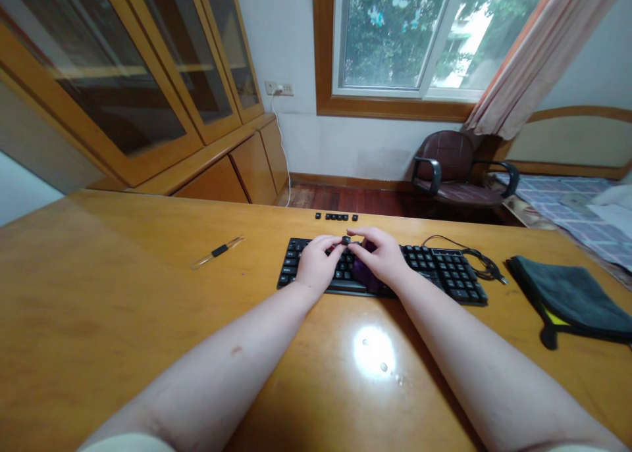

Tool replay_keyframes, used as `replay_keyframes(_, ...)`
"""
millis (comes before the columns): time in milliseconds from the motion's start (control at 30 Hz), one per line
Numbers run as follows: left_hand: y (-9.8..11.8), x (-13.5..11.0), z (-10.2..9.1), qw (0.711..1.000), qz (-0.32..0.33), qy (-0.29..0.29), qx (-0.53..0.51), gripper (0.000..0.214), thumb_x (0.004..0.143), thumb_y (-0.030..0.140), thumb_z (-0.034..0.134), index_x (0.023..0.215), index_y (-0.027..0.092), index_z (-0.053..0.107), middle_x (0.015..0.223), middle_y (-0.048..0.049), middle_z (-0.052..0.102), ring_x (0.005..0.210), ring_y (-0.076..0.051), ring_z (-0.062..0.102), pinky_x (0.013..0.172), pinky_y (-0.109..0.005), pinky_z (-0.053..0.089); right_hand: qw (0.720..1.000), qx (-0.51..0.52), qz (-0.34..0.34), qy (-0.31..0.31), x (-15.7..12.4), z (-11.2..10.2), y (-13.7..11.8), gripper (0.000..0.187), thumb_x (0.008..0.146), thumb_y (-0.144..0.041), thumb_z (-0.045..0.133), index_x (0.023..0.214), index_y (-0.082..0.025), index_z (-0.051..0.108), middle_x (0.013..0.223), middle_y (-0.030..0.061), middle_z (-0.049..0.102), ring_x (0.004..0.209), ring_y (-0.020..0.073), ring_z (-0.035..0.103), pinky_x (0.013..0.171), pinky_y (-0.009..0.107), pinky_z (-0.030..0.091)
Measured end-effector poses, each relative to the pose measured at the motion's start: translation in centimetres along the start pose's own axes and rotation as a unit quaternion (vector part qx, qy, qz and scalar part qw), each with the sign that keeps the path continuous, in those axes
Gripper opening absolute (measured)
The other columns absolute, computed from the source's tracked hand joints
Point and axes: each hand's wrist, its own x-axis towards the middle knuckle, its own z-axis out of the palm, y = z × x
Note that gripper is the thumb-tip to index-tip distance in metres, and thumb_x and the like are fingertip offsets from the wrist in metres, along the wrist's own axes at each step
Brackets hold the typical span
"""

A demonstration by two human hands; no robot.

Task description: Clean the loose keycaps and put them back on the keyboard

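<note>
A black keyboard point(439, 268) lies on the wooden desk point(123, 294) in front of me. Both my hands rest over its middle. My left hand point(318, 262) and my right hand point(380, 256) pinch a small black keycap point(346, 240) between their fingertips, just above the keys. Something purple point(364, 272) shows under my right palm; I cannot make out what it is. A short row of loose black keycaps point(336, 216) lies on the desk behind the keyboard.
A thin clear tool with a black band point(218, 251) lies left of the keyboard. The keyboard cable point(474, 251) coils at its right end. A dark folded cloth point(573, 297) sits at the desk's right. An office chair point(451, 169) stands beyond the desk.
</note>
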Motion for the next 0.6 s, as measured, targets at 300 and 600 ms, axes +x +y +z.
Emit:
replay_keyframes(300,0.9,-1.0,0.6,0.968,0.047,-0.083,0.231,0.03,0.079,0.029,0.059,0.106,0.019,0.062,0.112,-0.0101,0.064,0.107,-0.028,0.054,0.098,-0.047,0.036,0.983,-0.179,0.044,-0.007,0.3,0.3,1.5,0.026,0.081,-0.032,0.055,0.104,-0.025,0.066,0.102,0.0055,0.069,0.091,0.0213,0.063,0.083,0.035,0.047)
replay_keyframes(600,0.8,-1.3,1.3,0.955,0.027,-0.107,0.274,0.033,0.081,0.033,0.053,0.108,0.015,0.058,0.112,-0.0145,0.062,0.111,-0.031,0.051,0.102,-0.052,0.027,0.933,-0.339,0.087,-0.08,0.6,0.8,1.0,0.021,0.084,-0.036,0.052,0.096,-0.027,0.067,0.09,0.0044,0.071,0.083,0.0212,0.064,0.071,0.03,0.045)
